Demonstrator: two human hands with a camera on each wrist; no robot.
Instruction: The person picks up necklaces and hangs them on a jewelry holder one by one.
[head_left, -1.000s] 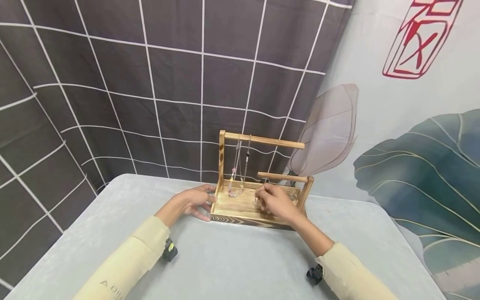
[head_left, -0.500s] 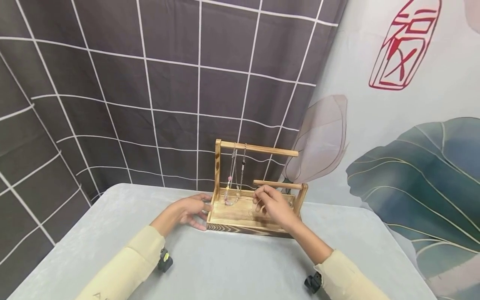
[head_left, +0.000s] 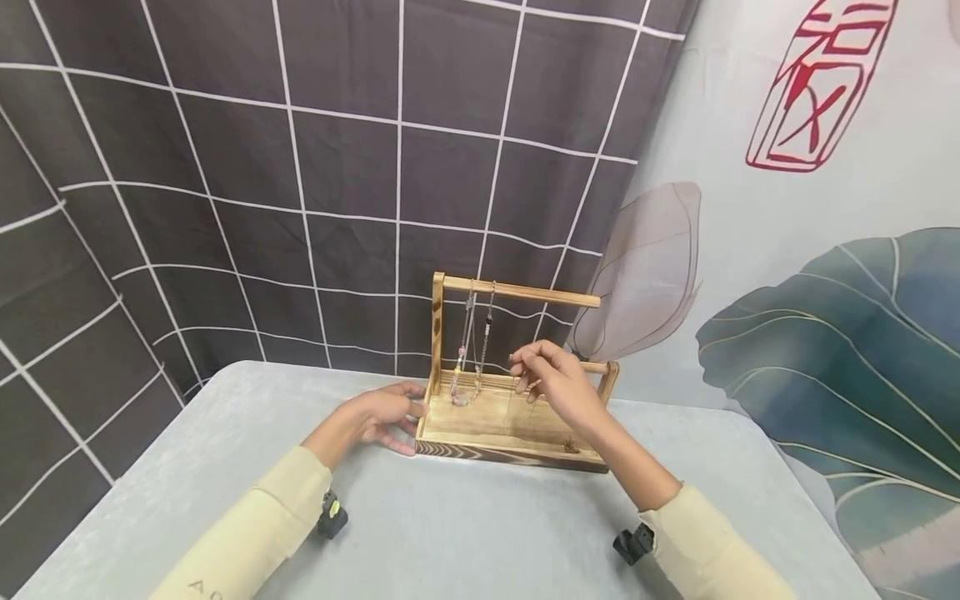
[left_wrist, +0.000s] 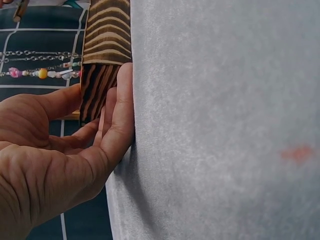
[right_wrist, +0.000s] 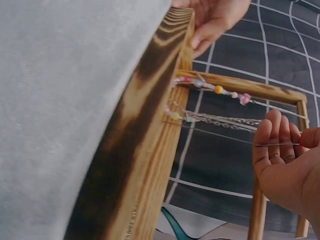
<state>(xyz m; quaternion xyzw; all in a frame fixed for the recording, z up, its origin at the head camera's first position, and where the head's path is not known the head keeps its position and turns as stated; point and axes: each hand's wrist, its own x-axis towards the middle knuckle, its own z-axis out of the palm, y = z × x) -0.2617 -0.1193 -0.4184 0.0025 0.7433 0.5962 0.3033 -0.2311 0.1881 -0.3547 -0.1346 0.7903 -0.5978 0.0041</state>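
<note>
A wooden jewelry stand (head_left: 480,454) with a shallow tray and two raised bars sits on the table. My left hand (head_left: 381,412) holds its left end, thumb at the rim and fingers along the outer wall, as the left wrist view (left_wrist: 100,95) confirms. From the taller bar hang a beaded necklace (right_wrist: 218,89) and silver chains (right_wrist: 225,120). My right hand (head_left: 558,379) is raised over the tray near the lower bar. It pinches a very fine chain (right_wrist: 277,144), which crosses the fingers and trails toward the tray.
A small gold-brown bundle (head_left: 572,447) lies in the tray's front right corner. The lower bar (head_left: 596,367) is partly hidden behind my right hand. A pale grey cloth covers the table (head_left: 450,533). A dark grid-patterned curtain (head_left: 337,167) hangs close behind.
My right hand has risen from the tray with the fine chain, uncovering the small bundle in the corner. My left hand keeps its hold on the stand. The head view has shifted slightly.
</note>
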